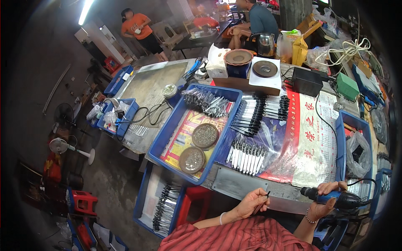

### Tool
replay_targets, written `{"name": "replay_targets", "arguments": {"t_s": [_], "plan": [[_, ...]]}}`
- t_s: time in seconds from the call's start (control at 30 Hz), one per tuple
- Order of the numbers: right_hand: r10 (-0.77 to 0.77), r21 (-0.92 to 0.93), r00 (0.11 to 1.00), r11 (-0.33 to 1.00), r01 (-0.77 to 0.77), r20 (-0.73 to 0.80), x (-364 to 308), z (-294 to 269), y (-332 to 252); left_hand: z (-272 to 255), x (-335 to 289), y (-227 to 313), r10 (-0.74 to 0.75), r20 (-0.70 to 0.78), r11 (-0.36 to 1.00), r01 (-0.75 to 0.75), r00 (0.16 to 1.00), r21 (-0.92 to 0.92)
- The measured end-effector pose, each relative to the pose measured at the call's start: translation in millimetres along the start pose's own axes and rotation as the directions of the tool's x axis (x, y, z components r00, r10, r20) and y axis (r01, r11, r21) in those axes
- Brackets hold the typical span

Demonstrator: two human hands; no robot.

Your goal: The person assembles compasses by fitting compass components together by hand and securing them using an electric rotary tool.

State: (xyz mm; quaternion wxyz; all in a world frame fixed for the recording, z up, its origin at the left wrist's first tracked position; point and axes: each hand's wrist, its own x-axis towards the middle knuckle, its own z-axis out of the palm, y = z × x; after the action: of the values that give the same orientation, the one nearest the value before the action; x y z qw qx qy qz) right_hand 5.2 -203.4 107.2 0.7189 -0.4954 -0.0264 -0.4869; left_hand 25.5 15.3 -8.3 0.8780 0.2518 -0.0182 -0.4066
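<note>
Nearest are your two hands: the left hand (253, 204) has thumb and finger pinched together on a small black piece (268, 194), just in front of the table edge, and the right hand (325, 201) is closed around a blue-and-black power tool (351, 200), whose nose points toward your left. At your left, lower than the table (140, 143), a lower blue tray (143, 191) contains a pile of clear-and-black pens (165, 209). On your right, a blue bin (341, 146) holds a crumpled clear bag (359, 157) with something dark inside. Across from you, the large blue tray (167, 174) carries two round dishes (192, 160) full of small pieces, a heap of pen parts (207, 103) at its far end, and under these a yellow-and-red printed sheet (181, 129). Beside it, a poster (305, 167) bears large red characters and a calendar-like grid. Farther, a brown dish (265, 68) stands on white paper; in the background, a person's orange shirt (136, 24) shows lettering too small for reading.
</note>
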Motion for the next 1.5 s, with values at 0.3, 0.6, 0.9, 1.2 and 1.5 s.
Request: {"name": "replay_targets", "arguments": {"t_s": [0.3,0.6,0.9,1.2,1.5], "plan": [[-0.007,-0.002,1.000,1.000,0.007,0.007,-2,8,-3,-4,1,-1,-0.001,0.030,0.998,-0.001,1.000,0.063],[0.005,0.006,1.000,1.000,-0.005,0.009,-8,9,-7,-4,-3,-3,0.006,0.020,0.995,-0.008,1.000,0.100],[0.015,0.003,1.000,1.000,-0.015,-0.008,-9,7,-11,-5,-1,-7,0.019,0.040,0.993,-0.024,0.999,0.117],[0.022,-0.016,1.000,1.000,-0.022,-0.007,-12,7,-11,-5,-4,-4,0.020,0.042,0.992,-0.025,0.999,0.122],[0.044,0.012,0.998,0.999,-0.044,0.034,-11,13,-15,-11,-4,-7,0.029,0.017,0.994,-0.031,0.999,0.103]]}}
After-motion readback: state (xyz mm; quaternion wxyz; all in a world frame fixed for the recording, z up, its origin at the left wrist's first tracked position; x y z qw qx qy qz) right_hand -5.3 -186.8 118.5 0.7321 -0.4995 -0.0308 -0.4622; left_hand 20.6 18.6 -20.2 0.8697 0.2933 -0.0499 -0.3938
